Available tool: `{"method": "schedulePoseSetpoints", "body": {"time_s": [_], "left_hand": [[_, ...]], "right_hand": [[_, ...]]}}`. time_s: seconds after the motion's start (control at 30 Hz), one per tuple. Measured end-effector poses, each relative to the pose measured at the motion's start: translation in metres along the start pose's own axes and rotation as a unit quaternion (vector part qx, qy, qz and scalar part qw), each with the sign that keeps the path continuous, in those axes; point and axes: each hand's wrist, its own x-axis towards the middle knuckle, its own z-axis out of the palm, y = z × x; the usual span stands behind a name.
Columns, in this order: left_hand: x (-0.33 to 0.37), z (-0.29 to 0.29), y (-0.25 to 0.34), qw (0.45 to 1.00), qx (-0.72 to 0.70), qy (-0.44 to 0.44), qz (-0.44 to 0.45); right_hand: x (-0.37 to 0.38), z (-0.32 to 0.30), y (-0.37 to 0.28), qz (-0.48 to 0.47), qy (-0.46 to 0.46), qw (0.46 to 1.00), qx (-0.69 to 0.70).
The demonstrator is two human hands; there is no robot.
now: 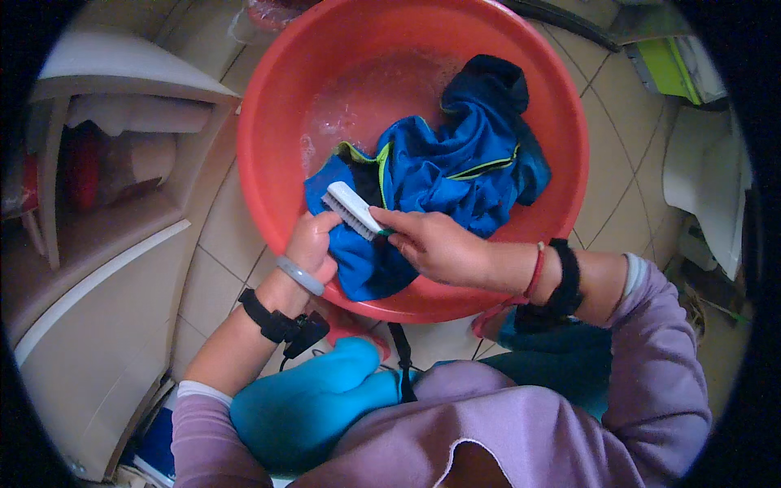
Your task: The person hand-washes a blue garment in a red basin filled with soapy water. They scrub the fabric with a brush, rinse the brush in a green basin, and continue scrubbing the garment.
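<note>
A wet blue jacket (455, 175) with yellow-green zips lies bunched in a large red basin (272, 122), partly in shallow soapy water. My right hand (439, 248) is closed around a scrubbing brush (351, 209) with a white back and pale bristles. The brush rests at the jacket's near left part, its bristle side toward my left hand. My left hand (312, 246) pinches the jacket's edge by the basin's near left rim, with its fingertips close to the bristles. Some of its fingers are hidden by the cloth.
To the left stands an open-shelved cabinet (122, 211) with rolled and bagged items. The basin sits on a tiled floor (622, 154), close in front of my knees (325, 394). A green and white object (671, 69) and a white container (704, 179) are at the right.
</note>
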Motion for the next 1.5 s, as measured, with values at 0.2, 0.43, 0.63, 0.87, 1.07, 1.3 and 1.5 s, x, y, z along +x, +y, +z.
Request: {"method": "schedulePoseSetpoints", "body": {"time_s": [0.2, 0.43, 0.63, 0.87, 1.07, 1.3, 1.5], "left_hand": [[0.001, -0.005, -0.007, 0.996, 0.031, -0.075, 0.031], [0.002, -0.015, -0.013, 0.991, 0.097, -0.083, 0.028], [-0.001, -0.009, -0.010, 0.994, 0.079, -0.080, -0.015], [0.003, -0.014, -0.011, 0.995, 0.066, -0.070, -0.036], [-0.002, -0.007, -0.012, 0.992, 0.100, -0.070, -0.031], [-0.002, -0.002, -0.009, 0.997, 0.076, -0.027, -0.015], [0.005, -0.015, -0.022, 0.907, 0.381, 0.055, 0.172]], "right_hand": [[0.042, 0.007, 0.007, 0.062, 0.069, 0.992, -0.080], [-0.021, 0.015, 0.003, 0.033, -0.016, 0.997, -0.074], [0.038, 0.004, 0.023, 0.034, -0.006, 0.989, -0.143], [-0.033, -0.009, 0.009, -0.019, -0.070, 0.991, -0.112], [0.028, 0.011, 0.029, 0.072, 0.007, 0.988, -0.138], [0.002, -0.018, 0.024, 0.060, -0.060, 0.996, -0.031], [0.004, -0.020, 0.007, 0.030, -0.090, 0.995, -0.005]]}}
